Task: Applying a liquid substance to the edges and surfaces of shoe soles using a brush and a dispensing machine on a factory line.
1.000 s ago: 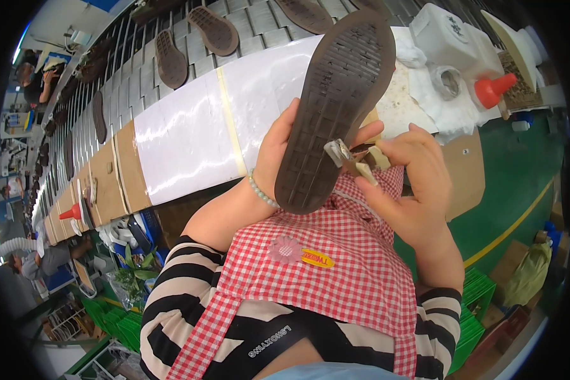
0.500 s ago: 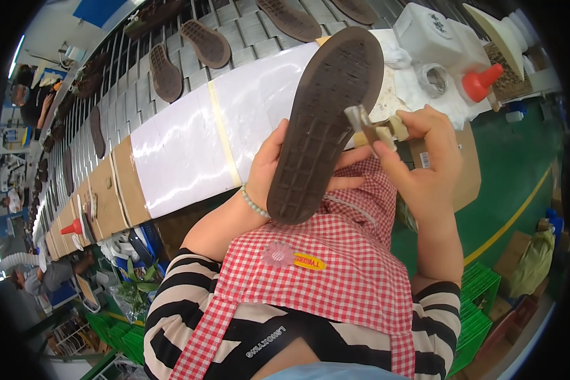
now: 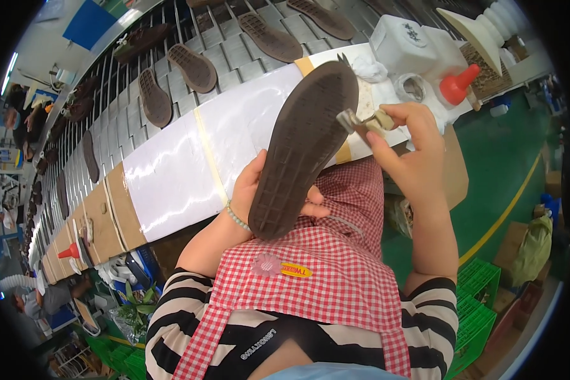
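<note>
A dark brown shoe sole tilts above the bench edge and my lap, its grooved side up and wider end away from me. My left hand grips its narrower end. The thumb rests along the left edge, and fingertips come out past the right edge from underneath. Between thumb and fingers my right hand pinches what looks like a short flat brush with a pale, crusted handle. Its tip is at the sole's right edge, near the wider part; whether it touches cannot be made out.
Several brown soles lie on the slatted metal conveyor beyond the white-covered bench. At the right stand a white jug, a red-nozzled bottle and a small wrapped cup. Green crates sit on the floor, lower right.
In the picture the sole sits lower and further left, as the whole view has shifted too. The brush has moved along the sole's right edge toward the wider end. Both grips stay the same.
</note>
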The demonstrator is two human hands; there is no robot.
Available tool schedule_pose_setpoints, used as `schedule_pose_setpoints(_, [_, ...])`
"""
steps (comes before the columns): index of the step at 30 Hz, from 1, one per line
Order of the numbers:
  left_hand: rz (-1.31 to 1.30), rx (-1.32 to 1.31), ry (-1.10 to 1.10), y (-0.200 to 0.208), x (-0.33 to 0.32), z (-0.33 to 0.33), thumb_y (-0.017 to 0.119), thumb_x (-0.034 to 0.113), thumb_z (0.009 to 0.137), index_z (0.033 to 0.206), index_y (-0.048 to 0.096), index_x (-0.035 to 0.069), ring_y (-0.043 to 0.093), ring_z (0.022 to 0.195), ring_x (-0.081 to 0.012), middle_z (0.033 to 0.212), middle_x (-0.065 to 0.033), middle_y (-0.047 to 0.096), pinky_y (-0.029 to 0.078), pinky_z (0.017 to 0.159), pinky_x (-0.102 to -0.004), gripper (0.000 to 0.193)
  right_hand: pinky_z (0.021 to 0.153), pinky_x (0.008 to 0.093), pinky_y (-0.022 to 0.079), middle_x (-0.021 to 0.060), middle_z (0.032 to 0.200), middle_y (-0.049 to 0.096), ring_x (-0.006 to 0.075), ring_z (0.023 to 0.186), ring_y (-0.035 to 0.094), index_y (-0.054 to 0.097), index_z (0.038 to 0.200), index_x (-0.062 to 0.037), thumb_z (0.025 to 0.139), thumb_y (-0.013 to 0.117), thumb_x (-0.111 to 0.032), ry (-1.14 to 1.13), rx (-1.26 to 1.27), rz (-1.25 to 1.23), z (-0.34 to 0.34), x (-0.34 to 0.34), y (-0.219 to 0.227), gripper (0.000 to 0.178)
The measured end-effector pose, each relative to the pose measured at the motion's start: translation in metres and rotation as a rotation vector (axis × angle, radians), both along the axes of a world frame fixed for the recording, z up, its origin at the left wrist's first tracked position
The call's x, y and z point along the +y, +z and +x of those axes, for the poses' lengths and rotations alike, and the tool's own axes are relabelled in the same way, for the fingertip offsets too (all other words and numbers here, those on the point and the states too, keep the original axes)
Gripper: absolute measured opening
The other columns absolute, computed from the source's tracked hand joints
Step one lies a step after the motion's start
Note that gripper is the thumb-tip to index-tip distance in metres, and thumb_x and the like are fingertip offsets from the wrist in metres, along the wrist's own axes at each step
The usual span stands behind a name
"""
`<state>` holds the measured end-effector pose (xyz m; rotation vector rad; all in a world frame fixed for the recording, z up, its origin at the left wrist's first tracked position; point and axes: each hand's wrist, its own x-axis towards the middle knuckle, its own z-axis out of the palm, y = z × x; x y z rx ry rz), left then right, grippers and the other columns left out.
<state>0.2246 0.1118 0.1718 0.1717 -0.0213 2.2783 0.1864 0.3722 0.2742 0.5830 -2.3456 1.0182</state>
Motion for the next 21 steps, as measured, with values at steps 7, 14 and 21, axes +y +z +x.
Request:
schedule_pose_setpoints(7, [-0.085, 0.057, 0.241, 0.01, 0.007, -0.027, 0.028, 0.06, 0.104, 0.161, 0.023, 0.013, 0.06, 0.121, -0.0464, 0.162, -0.0223, 0.027, 0.038, 0.109, -0.0689, 0.075, 0.088, 0.039, 0.048, 0.0104, 0.097, 0.067, 0.0277, 0.093, 0.061, 0.071, 0.108, -0.0048, 0.074, 0.082, -0.013, -0.268, 0.142, 0.087, -0.037, 0.049, 0.004, 0.036])
schedule_pose_setpoints(14, [-0.136, 0.136, 0.784, 0.021, -0.039, -0.076, 0.048, 0.038, 0.102, 0.153, 0.042, 0.014, 0.028, 0.15, -0.0368, 0.163, -0.0094, 0.033, 0.021, 0.122, -0.0608, 0.057, 0.091, 0.0457, 0.046, 0.0098, 0.101, 0.07, 0.0315, 0.102, 0.062, 0.071, 0.108, -0.0072, 0.074, 0.081, -0.014, -0.483, 0.145, 0.325, -0.071, 0.11, -0.025, 0.036])
schedule_pose_setpoints(21, [-0.251, 0.146, 0.662, -0.004, -0.076, -0.041, 0.038, 0.063, 0.1, 0.153, 0.043, 0.018, 0.024, 0.152, -0.0381, 0.166, -0.0095, 0.028, 0.02, 0.116, -0.0705, 0.069, 0.099, 0.0481, 0.041, 0.0079, 0.104, 0.07, 0.0292, 0.109, 0.06, 0.072, 0.109, -0.0086, 0.072, 0.081, -0.014, -0.507, 0.172, 0.554, -0.086, 0.112, -0.053, 0.038])
